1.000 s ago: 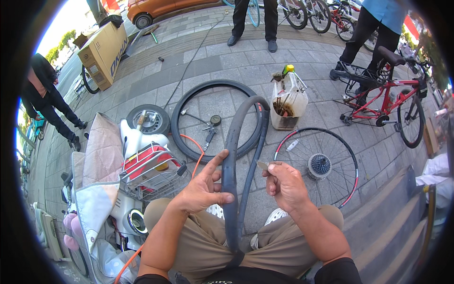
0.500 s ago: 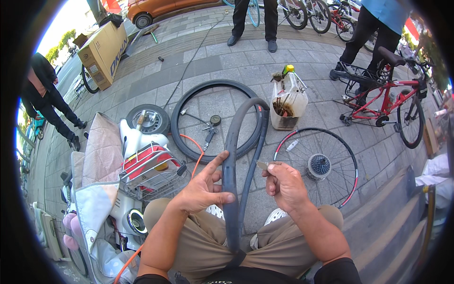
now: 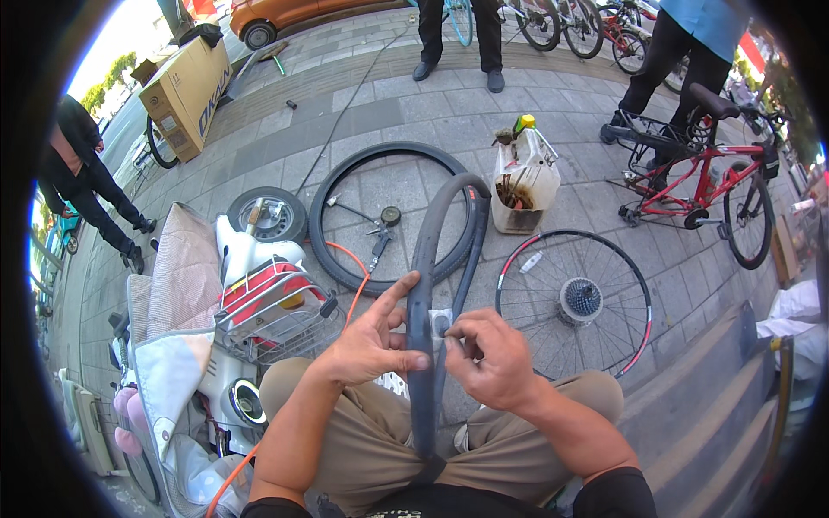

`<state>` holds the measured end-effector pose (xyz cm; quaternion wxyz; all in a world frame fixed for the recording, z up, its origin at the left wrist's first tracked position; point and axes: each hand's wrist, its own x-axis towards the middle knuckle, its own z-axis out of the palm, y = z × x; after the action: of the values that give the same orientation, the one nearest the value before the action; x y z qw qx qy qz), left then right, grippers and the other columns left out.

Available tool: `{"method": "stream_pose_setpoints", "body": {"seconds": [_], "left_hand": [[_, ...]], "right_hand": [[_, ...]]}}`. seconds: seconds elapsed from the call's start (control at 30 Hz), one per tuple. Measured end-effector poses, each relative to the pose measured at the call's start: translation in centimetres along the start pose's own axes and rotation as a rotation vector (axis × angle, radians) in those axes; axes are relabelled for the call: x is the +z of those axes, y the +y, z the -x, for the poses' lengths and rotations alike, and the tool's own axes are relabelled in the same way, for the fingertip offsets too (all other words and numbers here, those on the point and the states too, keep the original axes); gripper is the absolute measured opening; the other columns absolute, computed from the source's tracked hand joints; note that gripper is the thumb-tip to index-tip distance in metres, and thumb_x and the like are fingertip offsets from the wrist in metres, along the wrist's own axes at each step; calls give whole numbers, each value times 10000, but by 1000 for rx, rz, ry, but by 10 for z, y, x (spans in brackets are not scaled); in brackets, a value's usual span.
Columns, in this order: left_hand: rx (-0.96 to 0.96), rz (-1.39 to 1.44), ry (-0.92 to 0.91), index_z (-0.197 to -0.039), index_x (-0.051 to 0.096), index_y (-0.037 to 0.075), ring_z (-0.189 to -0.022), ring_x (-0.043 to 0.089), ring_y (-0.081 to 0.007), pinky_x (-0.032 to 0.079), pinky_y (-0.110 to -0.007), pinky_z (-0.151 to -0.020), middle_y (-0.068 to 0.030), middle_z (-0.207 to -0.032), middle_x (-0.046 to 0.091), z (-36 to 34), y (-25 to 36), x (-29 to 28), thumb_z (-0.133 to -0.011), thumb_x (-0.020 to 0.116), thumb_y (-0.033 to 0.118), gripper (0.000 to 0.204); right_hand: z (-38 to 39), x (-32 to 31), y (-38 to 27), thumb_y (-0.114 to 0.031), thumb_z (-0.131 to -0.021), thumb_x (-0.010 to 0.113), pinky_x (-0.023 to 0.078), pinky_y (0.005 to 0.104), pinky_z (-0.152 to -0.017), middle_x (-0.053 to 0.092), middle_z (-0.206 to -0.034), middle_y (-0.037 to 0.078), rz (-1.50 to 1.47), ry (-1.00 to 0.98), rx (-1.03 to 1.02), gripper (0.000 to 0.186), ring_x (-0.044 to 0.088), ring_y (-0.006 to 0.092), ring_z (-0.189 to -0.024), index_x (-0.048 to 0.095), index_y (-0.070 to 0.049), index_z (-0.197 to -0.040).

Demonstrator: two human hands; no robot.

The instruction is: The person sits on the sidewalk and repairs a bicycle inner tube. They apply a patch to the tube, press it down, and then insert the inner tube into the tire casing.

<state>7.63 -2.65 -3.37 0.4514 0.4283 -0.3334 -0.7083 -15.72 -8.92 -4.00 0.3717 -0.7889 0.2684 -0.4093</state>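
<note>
Grey paving slabs spread under everything, out to an orange car at the far left. Also on the left stand a person in dark clothes and a tall cardboard box. Nearer me is a white scooter with a quilted cover and a wire basket; just beyond it lies a small wheel. Next comes a bicycle tyre, flat on the slabs, with a pressure gauge inside its ring and an orange hose trailing back toward me. My left hand has thumb and forefinger spread well apart, both tips on the black inner tube, which arches up in front of my knees (how firmly the other fingers grip, I cannot tell). Just right of the tube's near strand, my right hand pinches a small patch, dark and oval on pale film; whether it touches the tube is unclear. Farther off to the right stands a grimy plastic jug, then a spoked wheel lies with its cassette up. Beyond, far right, is a red bicycle.
</note>
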Motion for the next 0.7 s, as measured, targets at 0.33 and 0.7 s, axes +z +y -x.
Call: {"method": "stream_pose_setpoints", "body": {"seconds": [0.33, 0.7], "left_hand": [[37, -68, -24, -1751, 83, 215, -1078, 701, -189, 643, -338, -748, -155, -1384, 584, -1, -4, -3, -862, 896, 13, 1221], [38, -19, -34, -1752, 89, 235, -1124, 684, -195, 643, -360, -786, -156, -1432, 566, -1, -2, -3, -882, 870, -10, 1195]], "right_hand": [[-6, -3, 8, 2, -929, 752, 530, 275, -564, 678, -1031, 108, 74, 127, 97, 138, 654, 110, -660, 677, 2, -1045], [-5, 3, 7, 1, -876, 785, 554, 326, -545, 714, -1040, 137, 95, 94, 55, 183, 686, 175, -599, 688, -13, -1030]]}}
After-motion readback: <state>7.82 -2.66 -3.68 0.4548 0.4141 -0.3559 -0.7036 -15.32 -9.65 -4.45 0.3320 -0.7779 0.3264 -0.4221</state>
